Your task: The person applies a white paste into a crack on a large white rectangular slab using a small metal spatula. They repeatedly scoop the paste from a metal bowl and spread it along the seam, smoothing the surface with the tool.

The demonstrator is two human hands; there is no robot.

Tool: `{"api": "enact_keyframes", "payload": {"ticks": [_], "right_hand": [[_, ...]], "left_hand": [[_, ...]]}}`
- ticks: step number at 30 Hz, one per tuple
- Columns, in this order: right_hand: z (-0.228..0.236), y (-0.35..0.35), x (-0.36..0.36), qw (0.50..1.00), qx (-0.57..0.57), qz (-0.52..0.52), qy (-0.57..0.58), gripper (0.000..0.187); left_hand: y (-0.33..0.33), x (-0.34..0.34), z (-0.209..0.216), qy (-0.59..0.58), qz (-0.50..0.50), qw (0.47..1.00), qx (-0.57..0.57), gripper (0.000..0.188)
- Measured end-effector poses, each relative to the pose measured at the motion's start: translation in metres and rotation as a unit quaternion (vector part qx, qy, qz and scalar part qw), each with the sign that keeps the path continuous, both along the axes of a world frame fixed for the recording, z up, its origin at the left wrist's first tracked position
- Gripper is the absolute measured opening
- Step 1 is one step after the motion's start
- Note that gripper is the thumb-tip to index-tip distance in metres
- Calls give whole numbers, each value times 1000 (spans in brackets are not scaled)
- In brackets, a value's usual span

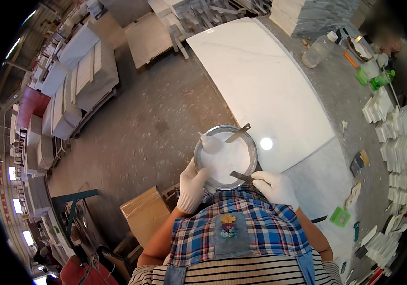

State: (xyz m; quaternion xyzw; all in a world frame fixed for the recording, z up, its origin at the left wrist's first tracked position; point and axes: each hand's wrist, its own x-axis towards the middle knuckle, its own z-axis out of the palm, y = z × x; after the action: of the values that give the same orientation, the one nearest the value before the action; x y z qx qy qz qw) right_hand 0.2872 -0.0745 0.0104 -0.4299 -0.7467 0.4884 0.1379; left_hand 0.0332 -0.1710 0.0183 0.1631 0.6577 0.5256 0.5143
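A round metal bowl [253, 159] of white powder or paste [229, 164] is in front of my body. My left hand [194, 186], in a white knit glove, grips its near left side with the thumb over the rim. Also gloved, my right hand [277, 187] pinches a dark flat scraper blade [240, 176], whose tip reaches over the near right rim. A second metal blade [238, 133] rests across the far right rim. At the bowl's far left, a whitish object with a narrow tip [209, 142] sits in the white material; its lower part is hidden.
A large white marble slab [265, 80] lies on the bench to the right, with a greyer slab [312, 166] nearer me. Along the right are a clear bottle [318, 50], a green block [340, 217] and stacked white pieces [401, 152]. A cardboard box [145, 213] stands at lower left.
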Motion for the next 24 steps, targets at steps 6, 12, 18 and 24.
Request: {"api": "enact_keyframes", "payload": {"ticks": [6,12,18,24], "right_hand": [[7,5,-8,999,-35,1,-29,26],[6,4,-15,999,-48,-7,-16,27],[-1,11,-11,995,-94,-28,-1,28],[-16,21,-10,992,-124,4,2,29]], "left_hand": [[3,-1,-1,-10,2,1000,-3,66],[8,-1,-5,0,24,1000,20,61],[13,-5,-6,17,26,999,25,56],[14,-15,2,-30,26,999,-25,47]]}}
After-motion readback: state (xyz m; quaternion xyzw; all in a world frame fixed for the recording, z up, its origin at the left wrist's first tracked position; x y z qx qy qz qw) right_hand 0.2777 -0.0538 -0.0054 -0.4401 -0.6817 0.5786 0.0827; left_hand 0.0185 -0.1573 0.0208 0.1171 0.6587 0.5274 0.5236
